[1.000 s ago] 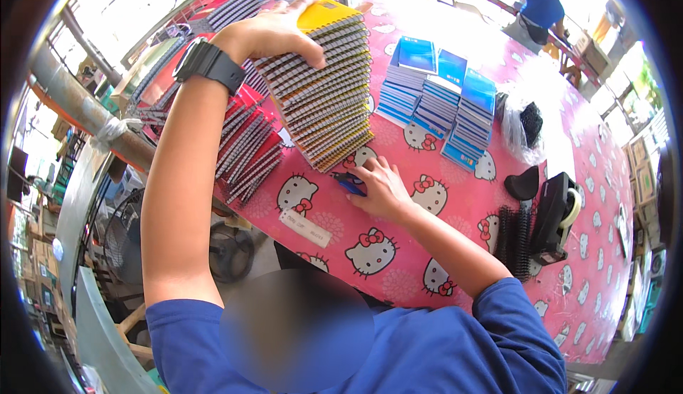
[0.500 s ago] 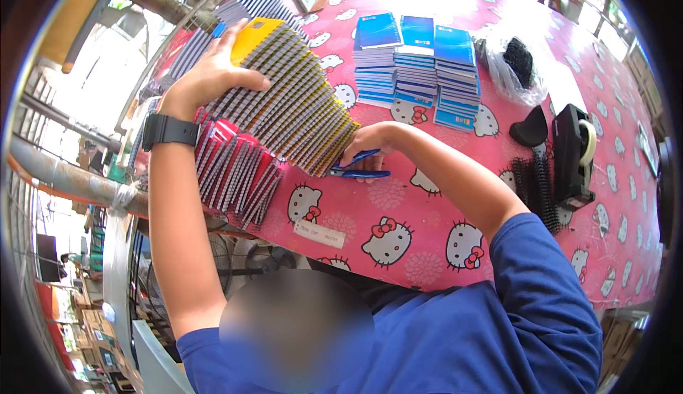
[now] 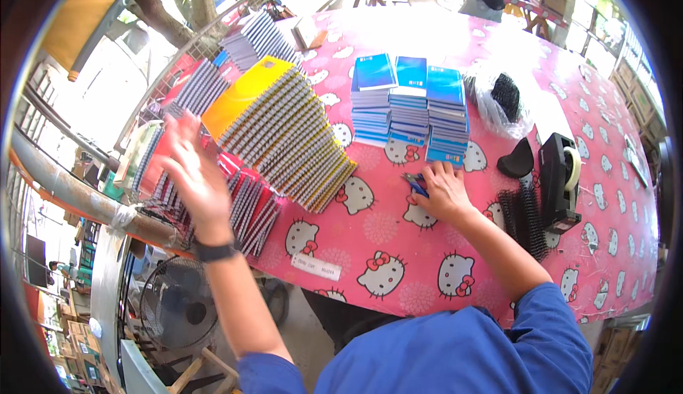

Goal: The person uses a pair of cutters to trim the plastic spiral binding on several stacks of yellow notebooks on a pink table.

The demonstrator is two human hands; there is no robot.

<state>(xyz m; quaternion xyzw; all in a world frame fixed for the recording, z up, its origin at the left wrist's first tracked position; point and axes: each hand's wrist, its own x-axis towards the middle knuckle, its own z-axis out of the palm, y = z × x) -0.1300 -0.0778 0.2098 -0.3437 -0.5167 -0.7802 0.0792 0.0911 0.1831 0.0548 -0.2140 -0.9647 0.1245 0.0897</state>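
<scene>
Yellow stack (image 3: 284,134): spiral notebooks piled high on the table (image 3: 356,237), left of the blue notebooks (image 3: 447,84), coils facing the right hand (image 3: 447,189).
Notebook weight: likely light one by one, heavy as a whole pile.
Cover: glossy, so probably slippery against its neighbours; the tall pile could slide if pushed near the top.
Coils: thin and likely springy, easy to bend or snag if squeezed hard.
Best hold: for one notebook, the plain edge away from the coils; for several, both hands low on opposite sides, pressing flat.
Pliers (image 3: 420,189): blue-handled, small, likely stiff and sturdy; best taken by the handles.
Right hand: palm down, fingers curled over the pliers and seeming to grasp them, near the foot of the blue notebooks; forearm slants in from the lower right.
Left hand (image 3: 199,184): empty, fingers spread, raised over the red notebooks (image 3: 250,209) just beside the yellow stack; blurred, so contact cannot be told.
Left wrist: wears a dark watch (image 3: 215,252), forearm reaching up from below.
</scene>
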